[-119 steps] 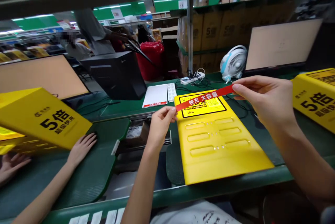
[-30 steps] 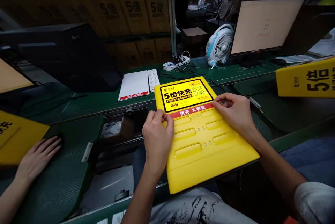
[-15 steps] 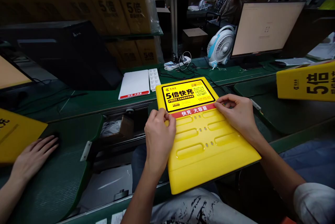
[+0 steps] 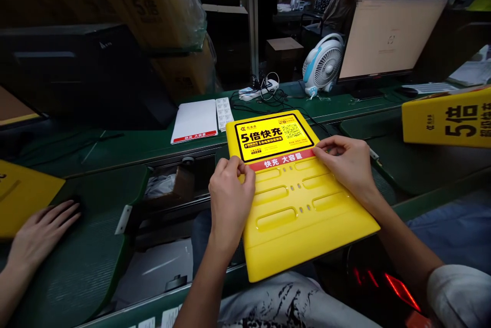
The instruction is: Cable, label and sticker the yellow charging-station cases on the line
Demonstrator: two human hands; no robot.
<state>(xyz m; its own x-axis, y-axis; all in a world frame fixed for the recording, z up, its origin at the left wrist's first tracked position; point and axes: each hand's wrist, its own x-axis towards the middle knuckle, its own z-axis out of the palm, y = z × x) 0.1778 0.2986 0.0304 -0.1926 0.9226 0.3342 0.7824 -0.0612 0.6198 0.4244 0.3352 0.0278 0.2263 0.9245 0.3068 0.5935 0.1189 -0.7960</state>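
Pressing red strip (image 4: 284, 160) onto yellow panel (image 4: 307, 231), left hand (image 4: 230, 200) and right hand (image 4: 347, 164)

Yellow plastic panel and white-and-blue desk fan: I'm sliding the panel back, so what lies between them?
The head view shows thin black cables on the green workbench between the panel and the fan.

- Bare left hand (image 4: 230, 200) and bare right hand (image 4: 347, 165)
- Short white sleeve (image 4: 458, 297), right upper arm
- White shirt (image 4: 284, 305) with black brush-stroke print, lower hem
- Blue denim trousers (image 4: 448, 225), right thigh
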